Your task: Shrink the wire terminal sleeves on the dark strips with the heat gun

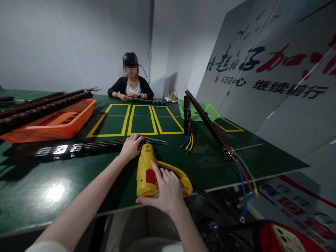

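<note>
Yellow heat gun (145, 163), at seven o'clock in the head view, is gripped in our right hand (168, 189); our left hand (132, 146) curls over a dark strip (97, 147) at eight, its hold unclear. We do best aiming the nozzle (147, 141) away from that hand. At two o'clock the wall panel (275, 71) reads 不忘初心 and 继续前行; the gun's red label (150, 177) is illegible.
</note>
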Motion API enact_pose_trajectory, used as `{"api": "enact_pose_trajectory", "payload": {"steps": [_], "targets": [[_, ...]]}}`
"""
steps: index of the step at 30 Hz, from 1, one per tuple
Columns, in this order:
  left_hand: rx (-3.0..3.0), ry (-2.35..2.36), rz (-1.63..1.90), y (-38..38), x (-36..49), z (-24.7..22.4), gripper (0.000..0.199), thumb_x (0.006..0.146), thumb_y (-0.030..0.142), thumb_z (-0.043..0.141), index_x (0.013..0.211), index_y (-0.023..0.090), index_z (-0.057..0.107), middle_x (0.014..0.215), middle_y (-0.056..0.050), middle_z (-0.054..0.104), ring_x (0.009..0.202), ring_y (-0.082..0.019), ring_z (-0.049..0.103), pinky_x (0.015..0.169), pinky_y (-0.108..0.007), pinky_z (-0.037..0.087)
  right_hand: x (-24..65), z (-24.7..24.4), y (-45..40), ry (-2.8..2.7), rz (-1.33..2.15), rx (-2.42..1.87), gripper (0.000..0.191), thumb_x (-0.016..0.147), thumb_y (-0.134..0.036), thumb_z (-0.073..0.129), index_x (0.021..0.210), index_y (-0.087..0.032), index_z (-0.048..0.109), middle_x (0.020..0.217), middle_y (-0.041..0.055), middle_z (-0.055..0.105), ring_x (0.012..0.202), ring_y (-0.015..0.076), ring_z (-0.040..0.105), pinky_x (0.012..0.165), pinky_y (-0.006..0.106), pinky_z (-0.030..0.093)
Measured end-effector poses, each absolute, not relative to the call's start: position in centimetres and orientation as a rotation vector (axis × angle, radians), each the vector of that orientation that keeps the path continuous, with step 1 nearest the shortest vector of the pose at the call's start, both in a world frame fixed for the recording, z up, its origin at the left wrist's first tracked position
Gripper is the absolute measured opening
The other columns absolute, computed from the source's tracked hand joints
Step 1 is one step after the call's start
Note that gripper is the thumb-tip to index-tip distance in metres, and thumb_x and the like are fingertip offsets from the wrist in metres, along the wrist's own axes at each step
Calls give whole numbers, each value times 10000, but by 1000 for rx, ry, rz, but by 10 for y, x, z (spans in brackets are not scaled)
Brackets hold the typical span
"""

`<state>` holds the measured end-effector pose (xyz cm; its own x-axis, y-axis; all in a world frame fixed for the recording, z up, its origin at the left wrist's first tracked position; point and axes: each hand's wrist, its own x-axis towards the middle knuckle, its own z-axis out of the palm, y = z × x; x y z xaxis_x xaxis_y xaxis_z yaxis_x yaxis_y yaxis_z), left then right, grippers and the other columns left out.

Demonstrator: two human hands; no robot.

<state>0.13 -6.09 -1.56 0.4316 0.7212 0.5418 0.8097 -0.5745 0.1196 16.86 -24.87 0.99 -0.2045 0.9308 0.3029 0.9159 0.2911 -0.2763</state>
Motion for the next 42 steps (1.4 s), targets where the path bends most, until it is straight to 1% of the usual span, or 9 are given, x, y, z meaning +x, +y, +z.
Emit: {"api": "enact_pose_trajectory", "payload": {"steps": [6, 11, 15, 19, 24, 28, 32, 38, 42], "targets": [[-2491, -1422, -785, -58, 8, -13, 268, 808, 202, 493, 1055, 235, 591, 1116, -100, 561, 1006, -302, 503, 797, -444, 443, 170, 8, -248, -2134, 18, -1630, 1187, 523, -869, 527, 1444, -166, 270, 1067, 135, 638, 946, 305, 591, 841, 428, 421], [-2487, -1446, -900, -57, 8, -20, 249, 858, 258, 467, 1057, 265, 617, 1111, -90, 555, 1019, -289, 478, 821, -450, 429, 171, 13, -248, -2144, 60, -1629, 1163, 527, -848, 555, 1443, -190, 272, 1085, 132, 639, 967, 300, 597, 849, 419, 424], [-2516, -1425, -928, -54, 6, -24, 282, 863, 235, 456, 1076, 285, 636, 1132, -89, 549, 1047, -307, 461, 835, -475, 420, 175, 17, -249, -2130, 97, -1658, 1135, 530, -799, 613, 1447, -231, 260, 1125, 117, 631, 1016, 297, 588, 877, 417, 417], [-2516, -1404, -926, -51, 5, -25, 300, 862, 221, 463, 1097, 303, 630, 1154, -71, 544, 1072, -305, 461, 854, -469, 417, 188, 18, -252, -2114, 126, -1722, 1102, 549, -751, 647, 1450, -254, 252, 1148, 99, 624, 1045, 297, 579, 893, 432, 416], [-2515, -1384, -914, -51, 5, -25, 296, 863, 220, 464, 1109, 283, 617, 1158, -79, 539, 1065, -298, 474, 851, -468, 422, 212, 14, -261, -2042, 75, -1824, 1076, 587, -712, 650, 1462, -261, 215, 1230, 104, 592, 1096, 304, 565, 908, 452, 421], [-2500, -1380, -915, -51, 6, -23, 266, 847, 220, 479, 1066, 266, 622, 1124, -78, 545, 1040, -291, 484, 838, -461, 429, 222, 9, -265, -2012, -49, -1851, 1075, 597, -712, 638, 1463, -235, 218, 1150, 111, 633, 1004, 313, 607, 830, 448, 462], [-2472, -1382, -932, -50, 10, -21, 185, 826, 236, 515, 963, 230, 640, 1062, -78, 555, 988, -274, 492, 814, -426, 444, 216, 8, -266, -1995, -94, -1881, 1089, 594, -726, 627, 1457, -184, 243, 1071, 131, 659, 933, 325, 628, 780, 453, 482], [-2440, -1432, -905, -52, 15, -18, 148, 823, 233, 522, 925, 222, 628, 1045, -65, 554, 989, -255, 481, 824, -384, 444, 197, 13, -264, -2003, 40, -1861, 1098, 593, -747, 611, 1456, -179, 239, 1170, 145, 613, 1041, 330, 584, 878, 471, 443], [-2465, -1426, -885, -52, 14, -18, 145, 830, 237, 521, 934, 219, 621, 1060, -65, 550, 995, -253, 477, 838, -385, 436, 182, 14, -259, -2091, 134, -1716, 1145, 555, -801, 584, 1457, -186, 240, 1145, 136, 617, 1016, 316, 580, 884, 471, 429]]}}
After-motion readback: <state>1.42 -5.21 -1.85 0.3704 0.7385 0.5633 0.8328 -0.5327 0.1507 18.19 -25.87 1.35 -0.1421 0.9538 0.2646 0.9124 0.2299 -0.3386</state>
